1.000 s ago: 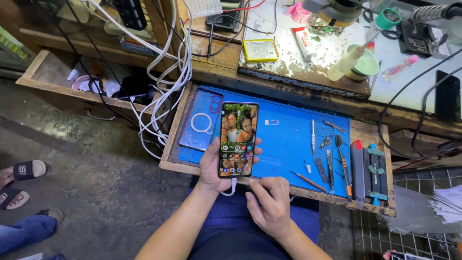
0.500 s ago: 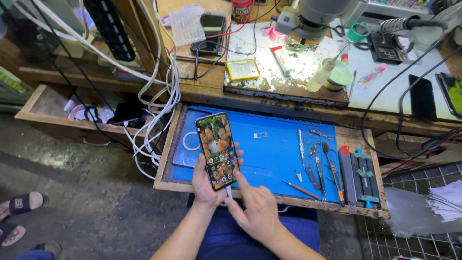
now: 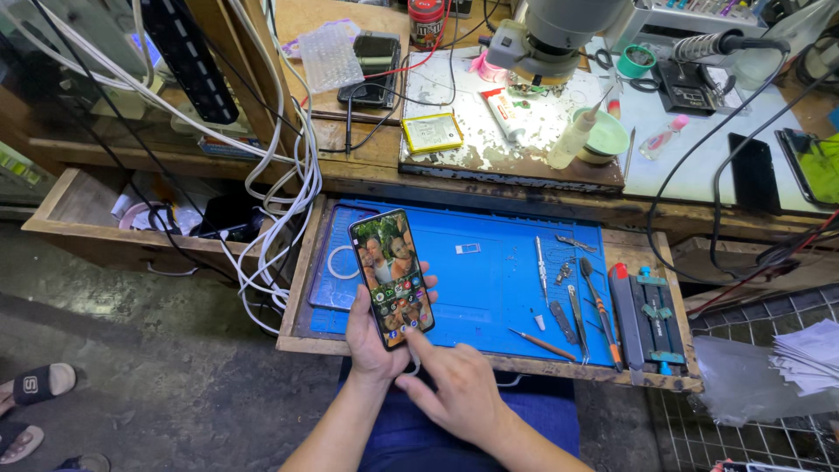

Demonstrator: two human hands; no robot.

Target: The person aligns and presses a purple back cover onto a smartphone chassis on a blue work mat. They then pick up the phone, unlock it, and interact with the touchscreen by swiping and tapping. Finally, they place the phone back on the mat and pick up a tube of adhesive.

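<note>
Left hand gripping lit phone, right hand forefinger tapping screen, blue mat, tools well right.

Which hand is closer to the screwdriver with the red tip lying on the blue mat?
Right hand, just left of the screwdriver; left hand is farther left, holding the phone.

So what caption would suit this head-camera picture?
Left hand holds a lit smartphone over a blue work mat while the right hand taps its screen.
</note>
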